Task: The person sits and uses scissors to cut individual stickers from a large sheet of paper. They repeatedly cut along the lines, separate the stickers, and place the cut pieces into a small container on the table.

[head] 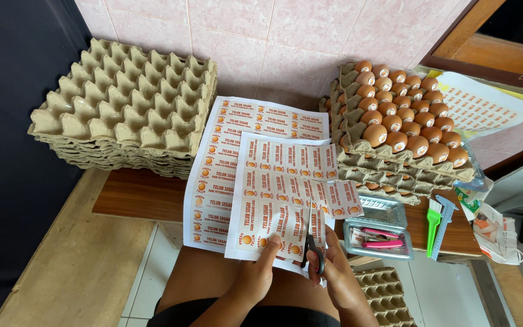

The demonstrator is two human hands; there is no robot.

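My left hand [255, 274] pinches the near edge of a white sheet of orange-printed labels [273, 181]. My right hand [337, 275] grips black-handled scissors [311, 242], whose blades point away from me into that sheet. A second label sheet [225, 151] lies underneath, spread over the wooden bench [134, 194]. My lap is below the sheets.
A stack of empty cardboard egg trays [122, 103] stands at the back left. Stacked trays filled with brown eggs [394, 121] stand at the right, another label sheet [479, 106] behind them. A metal tin [376, 233] holds a pink stapler; a green comb and caliper [440, 221] lie beside it.
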